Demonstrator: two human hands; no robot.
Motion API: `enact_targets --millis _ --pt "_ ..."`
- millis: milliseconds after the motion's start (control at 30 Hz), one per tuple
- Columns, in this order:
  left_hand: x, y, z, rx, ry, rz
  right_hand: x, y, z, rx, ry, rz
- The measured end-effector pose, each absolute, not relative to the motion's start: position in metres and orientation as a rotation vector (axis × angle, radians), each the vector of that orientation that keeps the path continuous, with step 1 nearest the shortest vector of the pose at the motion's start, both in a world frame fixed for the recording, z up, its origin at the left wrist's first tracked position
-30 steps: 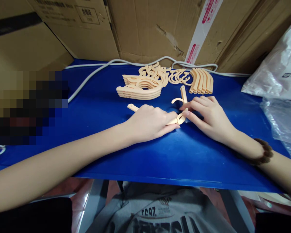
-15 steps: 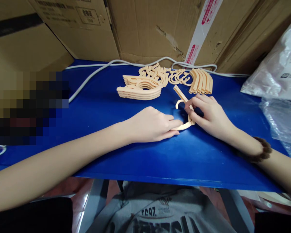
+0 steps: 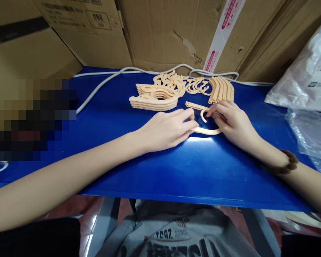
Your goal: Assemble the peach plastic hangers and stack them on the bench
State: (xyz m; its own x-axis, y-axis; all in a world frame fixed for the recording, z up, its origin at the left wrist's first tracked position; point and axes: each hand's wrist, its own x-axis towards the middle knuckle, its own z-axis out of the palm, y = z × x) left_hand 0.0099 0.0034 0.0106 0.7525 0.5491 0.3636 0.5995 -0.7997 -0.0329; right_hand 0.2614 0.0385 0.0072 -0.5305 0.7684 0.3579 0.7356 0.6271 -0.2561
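A cream plastic folding hanger (image 3: pixel 207 131) is held between my two hands, low over the blue table. My left hand (image 3: pixel 171 129) pinches the tip of its near curved arm. Fingers of my right hand (image 3: pixel 231 119) close around the joint end, so the joint itself is hidden. The far straight arm (image 3: pixel 196 106) points left from under the right fingers, and a small hook (image 3: pixel 203 116) curls between the two arms. Just beyond my left hand sits a stack of folded hangers (image 3: pixel 153 101).
Loose hooks (image 3: pixel 195 85) and a row of curved hanger arms (image 3: pixel 221 90) lie at the back of the blue table (image 3: pixel 160 175). A white cable (image 3: pixel 101 85) runs along the cardboard boxes (image 3: pixel 160 35). Plastic bags (image 3: pixel 305 78) rest at the right.
The hanger has turned, its far arm swinging from a steep slant to nearly level and its hook turning too. My left hand has risen slightly away from me with the near arm.
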Motion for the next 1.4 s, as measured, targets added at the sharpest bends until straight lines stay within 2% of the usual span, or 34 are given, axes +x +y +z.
enact_targets --millis 1200,1400 --pt "0.0121 0.0043 0.0080 -2.865 -0.728 -0.601 0.2652 0.0428 0.0013 -1.111 -2.424 0.174" --pt "0.0107 0.0077 0.0131 -2.762 -0.883 -0.799 0.2642 0.0429 0.0028 -1.167 -2.371 0.159"
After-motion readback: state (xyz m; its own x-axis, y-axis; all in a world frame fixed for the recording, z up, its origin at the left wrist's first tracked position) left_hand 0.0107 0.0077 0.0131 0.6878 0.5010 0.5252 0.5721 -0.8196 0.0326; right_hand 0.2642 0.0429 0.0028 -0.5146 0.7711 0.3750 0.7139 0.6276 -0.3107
